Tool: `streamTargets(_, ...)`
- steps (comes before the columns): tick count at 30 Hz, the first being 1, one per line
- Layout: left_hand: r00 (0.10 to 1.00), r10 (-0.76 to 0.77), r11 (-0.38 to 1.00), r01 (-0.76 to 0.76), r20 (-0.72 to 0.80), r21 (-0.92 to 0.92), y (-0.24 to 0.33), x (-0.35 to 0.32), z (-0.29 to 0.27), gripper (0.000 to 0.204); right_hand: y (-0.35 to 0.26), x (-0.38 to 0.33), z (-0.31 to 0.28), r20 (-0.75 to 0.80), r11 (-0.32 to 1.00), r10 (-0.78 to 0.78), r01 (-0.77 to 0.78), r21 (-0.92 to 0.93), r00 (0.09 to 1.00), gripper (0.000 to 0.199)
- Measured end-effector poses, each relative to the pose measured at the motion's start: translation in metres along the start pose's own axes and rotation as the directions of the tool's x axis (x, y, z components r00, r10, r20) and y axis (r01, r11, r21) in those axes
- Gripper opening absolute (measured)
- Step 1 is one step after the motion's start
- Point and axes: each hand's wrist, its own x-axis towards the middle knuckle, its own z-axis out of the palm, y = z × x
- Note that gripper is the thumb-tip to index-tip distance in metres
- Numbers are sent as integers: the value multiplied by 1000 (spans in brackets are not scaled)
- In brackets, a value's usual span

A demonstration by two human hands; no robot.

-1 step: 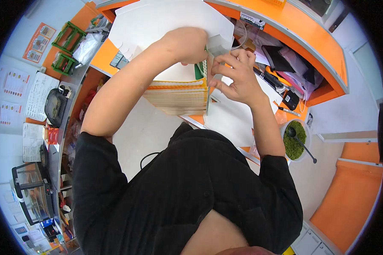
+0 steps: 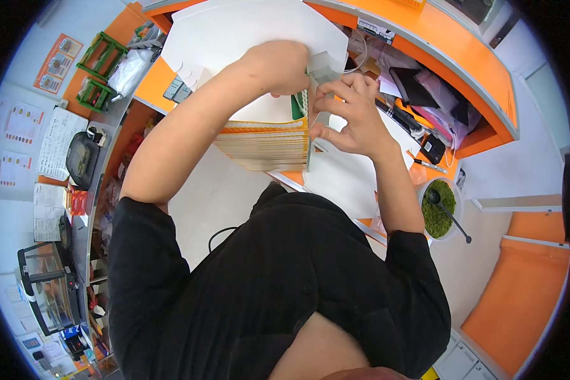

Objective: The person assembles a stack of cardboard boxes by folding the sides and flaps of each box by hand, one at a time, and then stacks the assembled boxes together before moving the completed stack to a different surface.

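A stack of flat cardboard blanks (image 2: 263, 149) with yellow-trimmed edges stands before me, and a large white cardboard sheet (image 2: 253, 31) spreads out behind it. My left hand (image 2: 282, 66) is curled closed at the upper right corner of the cardboard, beside a green-and-white printed edge (image 2: 296, 106). What its fingers grip is hidden by the back of the hand. On the outer side, my right hand (image 2: 354, 114) has its fingers bent and apart, thumb and fingertips against the upright side panel. A pale grey flap (image 2: 324, 66) rises between the two hands.
At the right sits a tub of green shredded food (image 2: 438, 218) with a black ladle (image 2: 449, 218) in it. A marker (image 2: 430, 166) and a small black device (image 2: 432, 149) lie near a cluttered orange shelf (image 2: 487, 139). White sheets (image 2: 342, 183) lie by my right forearm.
My right thumb and fingers have shifted very slightly along the side panel. My left hand and the cardboard stay where they were.
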Motion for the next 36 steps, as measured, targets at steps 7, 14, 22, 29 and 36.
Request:
streamTargets(7,994,-18,1000,19,-112,6,-2,8,17,30,2,-6,9,29,970,39,-45,240,999,38)
streamTargets(14,941,-197,980,187,-276,-60,-9,-25,-4,54,8,-1,9,-89,975,69,-49,215,994,49)
streamTargets(22,908,256,956,-289,-332,-55,-104,-111,37,44,1,25,1,63,986,-17,6,169,998,44)
streamTargets(29,956,202,978,-186,-214,90,-95,-112,40,17,-12,48,-25,343,989,-105,135,-65,933,24)
streamTargets(36,934,141,974,-191,-329,-122,-75,-134,52,20,-12,45,-38,433,969,-65,-48,243,899,33)
